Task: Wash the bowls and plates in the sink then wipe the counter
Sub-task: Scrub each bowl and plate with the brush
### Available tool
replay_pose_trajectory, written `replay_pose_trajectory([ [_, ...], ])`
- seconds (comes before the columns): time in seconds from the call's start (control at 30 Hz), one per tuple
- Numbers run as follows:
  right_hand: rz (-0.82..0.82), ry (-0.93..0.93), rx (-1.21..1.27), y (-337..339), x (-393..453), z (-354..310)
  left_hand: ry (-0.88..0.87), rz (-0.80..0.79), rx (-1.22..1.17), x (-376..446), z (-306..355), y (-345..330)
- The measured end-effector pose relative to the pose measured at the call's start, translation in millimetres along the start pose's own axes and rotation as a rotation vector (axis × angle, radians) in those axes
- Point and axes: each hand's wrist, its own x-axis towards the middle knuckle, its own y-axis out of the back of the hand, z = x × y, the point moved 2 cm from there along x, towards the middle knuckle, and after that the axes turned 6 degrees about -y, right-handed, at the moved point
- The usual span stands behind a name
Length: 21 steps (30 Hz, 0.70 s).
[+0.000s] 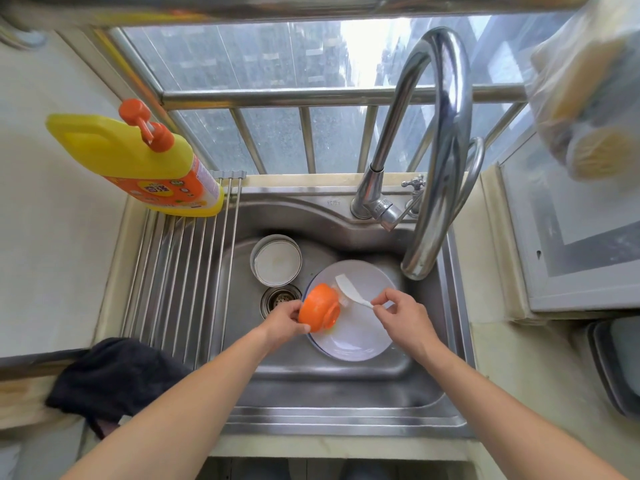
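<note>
Left hand [282, 320] gripping orange bowl [319, 308], tilted on its side over white plate [349, 310] in sink [346, 382]. Right hand [403, 315] pinching spoon [353, 292] by handle tip (long axis running up-left toward bowl). Tap [440, 150] apparently dry above; window beyond.

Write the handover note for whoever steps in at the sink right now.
Left hand grips the orange bowl, tipped over the white plate in the sink. Right hand pinches the white spoon by its handle. A metal bowl sits near the drain. Faucet shows no water running. Nothing sits on the rack except the soap bottle. Left: wash everything, then wipe the counter; dark cloth lies at the left.
</note>
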Motion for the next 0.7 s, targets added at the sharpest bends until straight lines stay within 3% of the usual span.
replay_pose_trajectory([
  [0.13,-0.153,0.080,0.105,-11.4,-5.8,-2.9,-0.001,0.009,-0.123,3.0,3.4,0.0],
  [0.3,-0.022,-0.005,0.024,-11.4,-0.8,0.8,0.123,0.155,-0.307,6.7,8.8,-8.0],
  [0.5,-0.124,0.092,0.124,-15.4,-10.6,-1.8,0.229,0.221,-0.508,11.0,8.2,-12.9],
  [0.7,-0.123,0.146,0.093,-4.7,-14.4,15.3,0.241,0.356,-0.666,16.3,18.7,-10.0],
])
